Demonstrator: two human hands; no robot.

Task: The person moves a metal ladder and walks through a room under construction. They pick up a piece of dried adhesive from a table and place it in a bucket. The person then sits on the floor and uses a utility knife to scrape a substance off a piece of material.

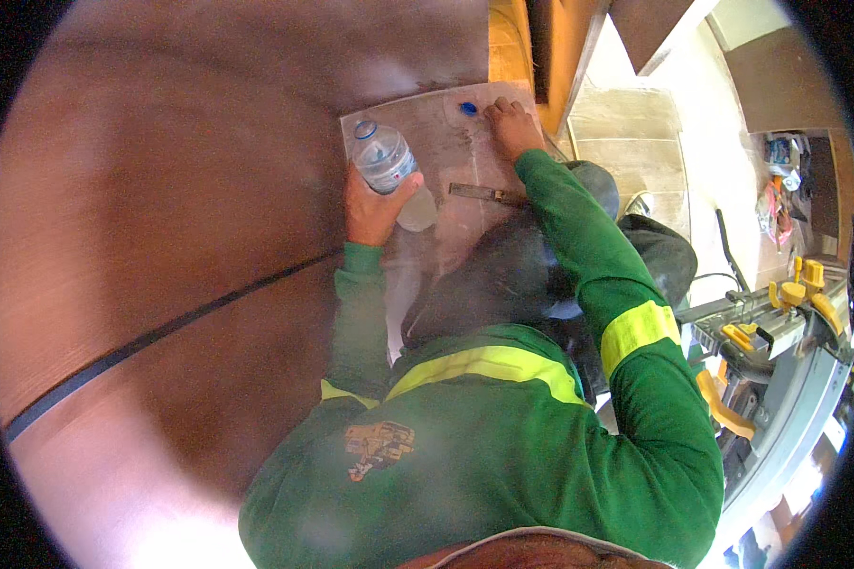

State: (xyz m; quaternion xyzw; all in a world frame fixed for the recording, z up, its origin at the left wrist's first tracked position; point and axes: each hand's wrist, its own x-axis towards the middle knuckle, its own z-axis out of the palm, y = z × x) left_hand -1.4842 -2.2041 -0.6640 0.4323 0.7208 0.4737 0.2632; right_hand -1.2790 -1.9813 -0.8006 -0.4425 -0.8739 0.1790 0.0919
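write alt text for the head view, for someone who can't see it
A person in a green long-sleeved top with yellow bands holds an uncapped clear plastic water bottle in the left hand, over a grey square tile. The right hand presses on the tile beside a small blue bottle cap.

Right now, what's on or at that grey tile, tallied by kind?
Clear plastic water bottle, in the left hand: 1
Blue bottle cap, by the right hand: 1
Flat metal tool: 1
Grey tile itself: 1
Total: 4
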